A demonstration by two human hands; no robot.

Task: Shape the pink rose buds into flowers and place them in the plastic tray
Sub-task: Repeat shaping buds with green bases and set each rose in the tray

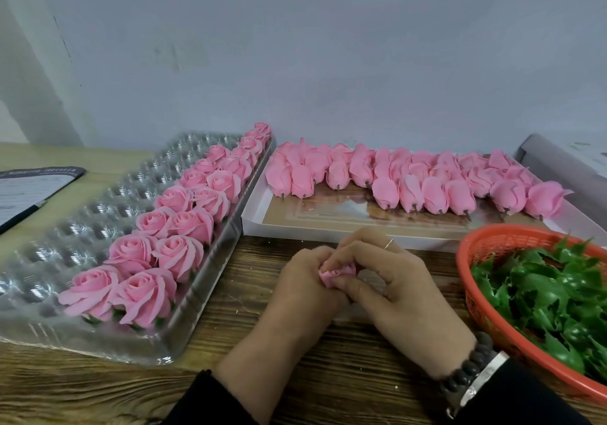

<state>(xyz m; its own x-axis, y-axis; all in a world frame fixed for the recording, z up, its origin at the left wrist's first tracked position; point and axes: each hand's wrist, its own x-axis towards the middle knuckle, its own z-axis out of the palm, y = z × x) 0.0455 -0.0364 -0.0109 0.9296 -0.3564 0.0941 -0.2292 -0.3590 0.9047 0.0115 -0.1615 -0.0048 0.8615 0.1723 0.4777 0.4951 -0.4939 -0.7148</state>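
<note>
A pink rose bud (338,274) sits between both my hands above the wooden table. My left hand (302,290) grips it from the left, and my right hand (394,280) pinches its petals from the right. Most of the bud is hidden by my fingers. To the left lies the clear plastic tray (82,227); its right two rows hold several shaped pink roses (177,254), with the other cups unfilled. Behind my hands, several unshaped pink buds (410,185) with short stems lie in rows on a flat white board (259,217).
An orange plastic basket (486,244) filled with green leaf calyxes (551,296) stands at the right. A dark clipboard with paper (29,191) lies at the far left. A grey wall runs close behind the table. A grey box corner (558,162) shows at back right.
</note>
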